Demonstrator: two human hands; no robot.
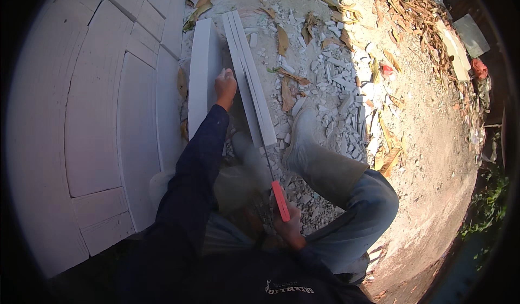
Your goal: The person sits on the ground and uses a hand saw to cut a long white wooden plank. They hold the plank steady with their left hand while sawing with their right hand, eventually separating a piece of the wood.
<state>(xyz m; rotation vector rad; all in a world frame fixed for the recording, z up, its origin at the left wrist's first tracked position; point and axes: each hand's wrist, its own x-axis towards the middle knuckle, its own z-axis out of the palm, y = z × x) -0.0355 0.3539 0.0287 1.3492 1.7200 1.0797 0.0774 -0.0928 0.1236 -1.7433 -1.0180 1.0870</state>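
Observation:
My right hand grips the red handle of a hand saw, whose thin blade runs up into the near end of a long pale block, which has a narrow slit along its length. My left hand is closed at the left side of this block, around the middle of its length, seemingly gripping it; its fingertips are hard to make out. A second long pale slab lies just left of that hand, alongside the first.
Stacked pale blocks form a wall at the left. My booted legs are bent around the work. Broken offcuts and dry leaves litter the ground. A flat grey piece and a red scrap lie at the upper right, above green plants.

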